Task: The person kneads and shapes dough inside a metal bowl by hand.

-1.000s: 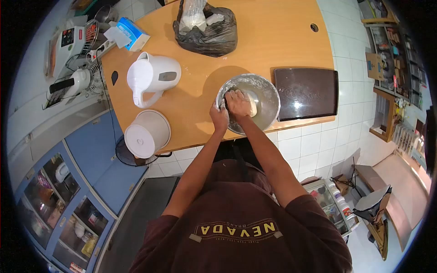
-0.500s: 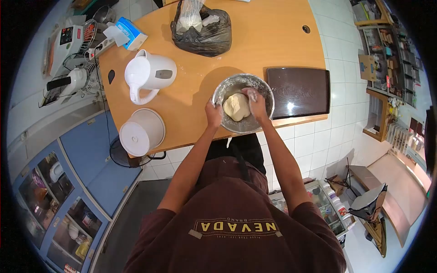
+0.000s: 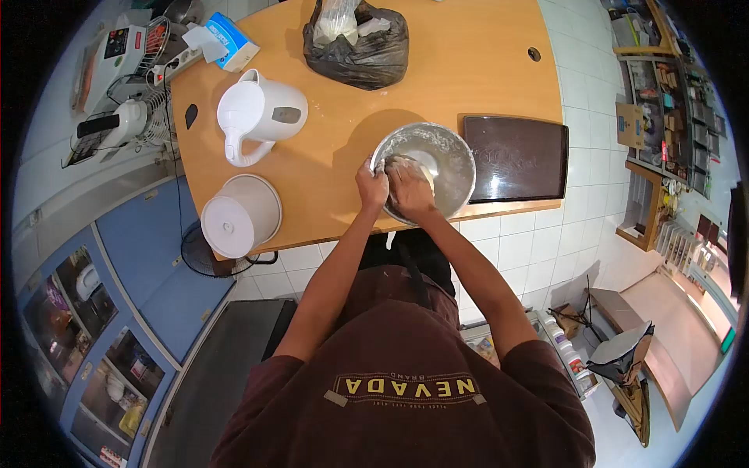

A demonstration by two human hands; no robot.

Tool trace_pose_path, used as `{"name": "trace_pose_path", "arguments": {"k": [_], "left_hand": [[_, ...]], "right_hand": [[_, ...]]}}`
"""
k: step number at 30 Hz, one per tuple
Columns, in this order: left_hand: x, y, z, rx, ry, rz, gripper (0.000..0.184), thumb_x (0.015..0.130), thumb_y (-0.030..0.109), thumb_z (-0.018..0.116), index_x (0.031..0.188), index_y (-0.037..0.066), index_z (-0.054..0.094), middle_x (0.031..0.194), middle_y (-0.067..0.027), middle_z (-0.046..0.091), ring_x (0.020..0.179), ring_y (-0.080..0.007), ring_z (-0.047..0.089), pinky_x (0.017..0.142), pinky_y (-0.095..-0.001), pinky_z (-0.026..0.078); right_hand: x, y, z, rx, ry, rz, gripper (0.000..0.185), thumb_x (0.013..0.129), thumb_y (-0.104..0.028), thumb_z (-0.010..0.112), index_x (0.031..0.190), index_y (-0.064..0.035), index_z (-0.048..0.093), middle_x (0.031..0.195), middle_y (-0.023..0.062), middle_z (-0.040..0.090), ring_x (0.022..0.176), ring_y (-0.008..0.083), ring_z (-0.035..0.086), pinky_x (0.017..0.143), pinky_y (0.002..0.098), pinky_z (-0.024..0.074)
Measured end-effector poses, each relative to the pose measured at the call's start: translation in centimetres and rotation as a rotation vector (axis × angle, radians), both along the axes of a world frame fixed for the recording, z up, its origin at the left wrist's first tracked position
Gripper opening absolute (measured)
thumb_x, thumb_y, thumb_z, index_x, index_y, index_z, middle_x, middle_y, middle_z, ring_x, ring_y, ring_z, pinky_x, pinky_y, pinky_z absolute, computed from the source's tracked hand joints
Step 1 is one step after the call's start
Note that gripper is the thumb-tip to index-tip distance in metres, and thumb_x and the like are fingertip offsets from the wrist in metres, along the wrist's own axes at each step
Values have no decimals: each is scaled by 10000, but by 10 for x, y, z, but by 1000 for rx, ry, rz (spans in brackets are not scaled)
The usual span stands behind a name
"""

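A metal mixing bowl, its inner wall streaked with flour, sits near the table's front edge. My left hand is closed on the bowl's left rim. Inside the bowl, my right hand lies over a lump of pale dough, its floury fingers curled down on it at the bowl's left side. Most of the dough is hidden beneath that hand; only a strip shows along its right edge.
A dark baking tray lies right of the bowl. To the left stand a white electric kettle and a lidded white tub. Farther back are a black plastic bag and a blue tissue box. Wooden tabletop surrounds them.
My right hand has moved left from the bowl's right side onto the dough, covering most of it. The dough now sits against the left side. My left hand stays at the rim.
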State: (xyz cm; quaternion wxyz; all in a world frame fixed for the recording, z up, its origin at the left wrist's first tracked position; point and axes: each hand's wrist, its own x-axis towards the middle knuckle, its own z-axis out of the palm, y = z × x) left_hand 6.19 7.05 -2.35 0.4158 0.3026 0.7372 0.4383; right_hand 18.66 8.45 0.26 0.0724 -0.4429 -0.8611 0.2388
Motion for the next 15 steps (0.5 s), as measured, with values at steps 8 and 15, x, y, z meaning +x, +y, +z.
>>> {"name": "trace_pose_path", "arguments": {"k": [8,15], "left_hand": [[-2,3,-4,11,32,-38,277,855,-36,523,1101,-66,646,992,-182,718,937,-259,680,863,-359,500],[-4,4,-10,36,59,-108,275,884,-19,533,1131,-61,645,1022,-174,720,960,-244,676,867,-353,500]], "right_hand": [[18,-22,16,-130,-31,199,603,901,-199,553,1397,95,379,1478,268,377,1450,402,258,1196,503,203],[-7,-27,-24,-211,232,-220,478,888,-173,506,1320,22,444,1392,251,443,1385,415,322,1186,526,157]]}}
